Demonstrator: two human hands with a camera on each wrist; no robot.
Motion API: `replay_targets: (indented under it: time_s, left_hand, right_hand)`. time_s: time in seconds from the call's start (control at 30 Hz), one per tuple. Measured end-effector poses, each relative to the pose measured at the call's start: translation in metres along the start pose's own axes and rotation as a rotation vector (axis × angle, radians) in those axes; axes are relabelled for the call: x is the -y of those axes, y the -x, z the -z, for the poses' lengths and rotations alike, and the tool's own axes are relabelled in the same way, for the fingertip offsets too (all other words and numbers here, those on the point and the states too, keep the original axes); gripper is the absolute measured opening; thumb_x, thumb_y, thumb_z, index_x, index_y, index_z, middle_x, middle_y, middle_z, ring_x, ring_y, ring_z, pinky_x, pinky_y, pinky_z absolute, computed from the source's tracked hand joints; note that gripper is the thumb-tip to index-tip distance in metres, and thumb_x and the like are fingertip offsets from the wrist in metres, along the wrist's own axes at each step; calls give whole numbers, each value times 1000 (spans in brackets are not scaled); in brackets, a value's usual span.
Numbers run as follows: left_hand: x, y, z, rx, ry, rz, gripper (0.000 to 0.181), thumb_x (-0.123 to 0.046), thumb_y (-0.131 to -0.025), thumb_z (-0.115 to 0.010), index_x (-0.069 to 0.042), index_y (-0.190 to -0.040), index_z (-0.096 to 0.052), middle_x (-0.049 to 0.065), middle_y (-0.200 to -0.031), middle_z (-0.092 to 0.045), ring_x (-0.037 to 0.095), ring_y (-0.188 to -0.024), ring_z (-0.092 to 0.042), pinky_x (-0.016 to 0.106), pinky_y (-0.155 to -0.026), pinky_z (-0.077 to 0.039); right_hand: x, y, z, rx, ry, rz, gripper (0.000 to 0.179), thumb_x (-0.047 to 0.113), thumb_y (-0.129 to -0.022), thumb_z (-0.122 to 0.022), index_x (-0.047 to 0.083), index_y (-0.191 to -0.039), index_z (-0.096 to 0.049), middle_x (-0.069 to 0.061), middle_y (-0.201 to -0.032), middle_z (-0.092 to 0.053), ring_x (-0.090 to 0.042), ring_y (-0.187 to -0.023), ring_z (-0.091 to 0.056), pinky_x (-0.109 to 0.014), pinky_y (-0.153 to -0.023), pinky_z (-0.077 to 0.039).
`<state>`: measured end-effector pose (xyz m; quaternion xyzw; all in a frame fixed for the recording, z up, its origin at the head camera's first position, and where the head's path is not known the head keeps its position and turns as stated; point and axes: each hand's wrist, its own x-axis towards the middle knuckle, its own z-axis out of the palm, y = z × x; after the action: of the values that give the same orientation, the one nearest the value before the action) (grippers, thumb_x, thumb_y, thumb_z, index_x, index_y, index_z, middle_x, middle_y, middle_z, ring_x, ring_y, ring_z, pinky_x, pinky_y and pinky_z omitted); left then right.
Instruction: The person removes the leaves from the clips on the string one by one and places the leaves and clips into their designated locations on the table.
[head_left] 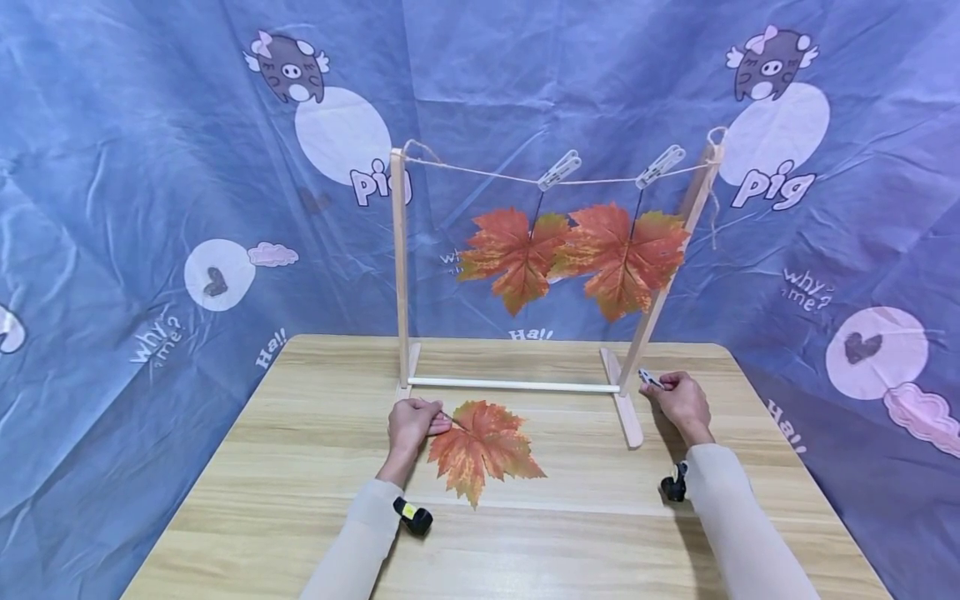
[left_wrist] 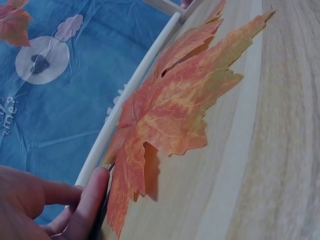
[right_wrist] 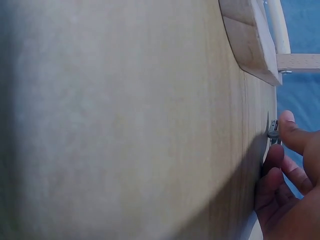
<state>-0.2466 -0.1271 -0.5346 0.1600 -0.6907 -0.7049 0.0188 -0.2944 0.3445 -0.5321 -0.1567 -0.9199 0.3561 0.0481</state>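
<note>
An orange-red maple leaf (head_left: 483,446) lies low over the table, its dark stem pinched by my left hand (head_left: 414,423). In the left wrist view the leaf (left_wrist: 165,115) spreads out beyond the fingertips, close to the white rod. At the right foot of the wooden stand, my right hand (head_left: 681,402) pinches a small grey-white clothespin (head_left: 649,380) between thumb and fingers. The right wrist view shows the clothespin (right_wrist: 273,132) partly hidden by the fingertips. Two similar leaves, a left one (head_left: 517,258) and a right one (head_left: 626,254), hang by their stems from clothespins on a string.
The wooden stand has a left post (head_left: 401,267), a leaning right post (head_left: 671,258) and a white crossbar (head_left: 513,384) low between them. Twine (head_left: 487,172) runs between the post tops, with two clothespins (head_left: 558,171) on it. A blue printed cloth (head_left: 150,208) hangs behind the table (head_left: 540,542).
</note>
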Motion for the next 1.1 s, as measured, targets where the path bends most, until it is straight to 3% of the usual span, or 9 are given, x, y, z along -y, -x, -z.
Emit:
replay_targets:
  time_s: [0.47,0.63,0.7,0.87,1.1]
  left_hand:
    - [-2,-2,-1,-13,-36,-6,17,1,-97,-63,13,-109,-66,12,-76,-73,12,-55,-72,23,-56,-64]
    - [-7,-4,-1,-28,-67,-9,13,1,-96,-62,9,-106,-67,14,-79,-74,10,-55,-70,23,-53,-63]
    - [-10,-4,-1,-29,-64,-14,12,1,-96,-62,9,-105,-66,18,-83,-75,10,-55,-69,24,-52,-63]
    - [-21,-3,-3,-33,-62,-47,12,0,-97,-62,8,-106,-66,30,-96,-75,12,-56,-69,26,-53,-64]
    - [-40,0,-8,-27,-62,-99,12,-4,-98,-66,4,-108,-67,21,-91,-76,10,-57,-69,23,-55,-63]
  right_hand:
    - [7,4,3,-58,-43,16,48,34,-105,-66,-7,-129,-62,-30,-122,-68,-45,-106,-66,-47,-81,-53]
    - [12,5,8,-102,-47,30,41,33,-107,-62,-5,-120,-65,-25,-110,-72,-32,-84,-69,-37,-71,-50]
    - [15,6,11,-130,-45,44,42,37,-108,-61,-4,-116,-65,-23,-104,-72,-30,-80,-68,-36,-69,-48]
    - [28,8,22,-190,-48,73,46,45,-109,-54,0,-110,-64,-18,-99,-69,-35,-89,-63,-39,-72,-46]
    - [54,12,40,-246,-77,125,39,42,-106,-53,5,-103,-64,-9,-88,-64,-28,-80,-57,-36,-70,-42]
